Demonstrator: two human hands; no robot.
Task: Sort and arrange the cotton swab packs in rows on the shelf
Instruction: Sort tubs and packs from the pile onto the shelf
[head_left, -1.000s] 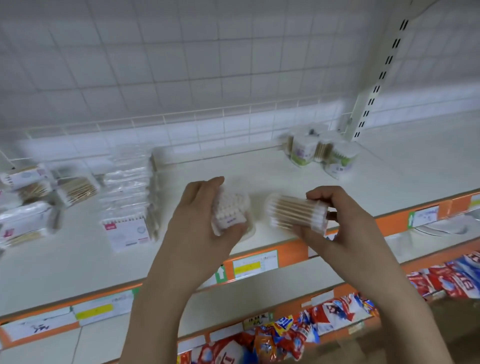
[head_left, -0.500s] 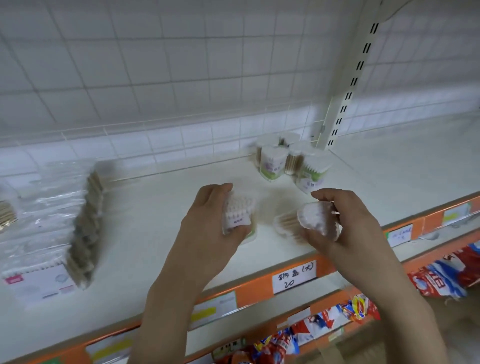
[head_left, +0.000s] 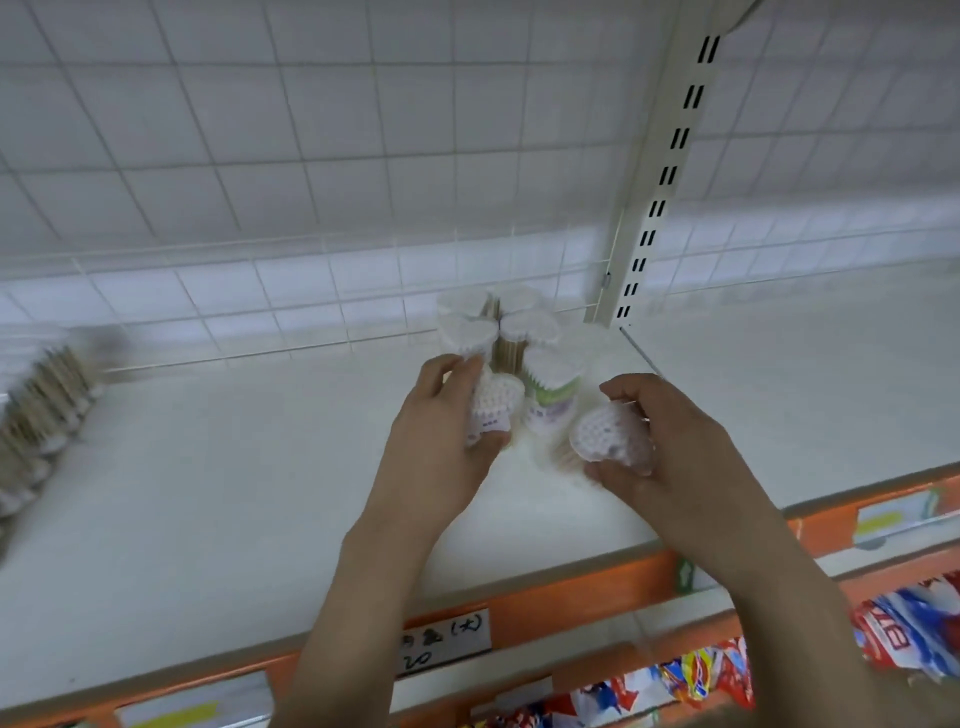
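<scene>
My left hand (head_left: 441, 436) grips a round tub of cotton swabs (head_left: 493, 408) with a purple label, held just left of a green-labelled tub (head_left: 551, 397) on the white shelf (head_left: 234, 493). My right hand (head_left: 670, 447) holds a second round tub (head_left: 608, 434), its white swab tips facing me, just right of the green-labelled tub. Behind them stands a cluster of several round swab tubs (head_left: 511, 325) near the back rail. Flat bagged swab packs (head_left: 36, 410) lie stacked at the far left edge.
A slotted white upright post (head_left: 660, 176) rises behind the tubs at the right. A wire grid back panel (head_left: 311, 156) closes the shelf's rear. An orange price strip (head_left: 571, 592) with a handwritten tag (head_left: 444, 644) runs along the front edge. Colourful snack packets (head_left: 909, 623) sit below.
Both hands have carried their tubs forward and right to the tub cluster. The right-hand tub has turned from lying sideways to showing its swab tips. The camera view has shifted right.
</scene>
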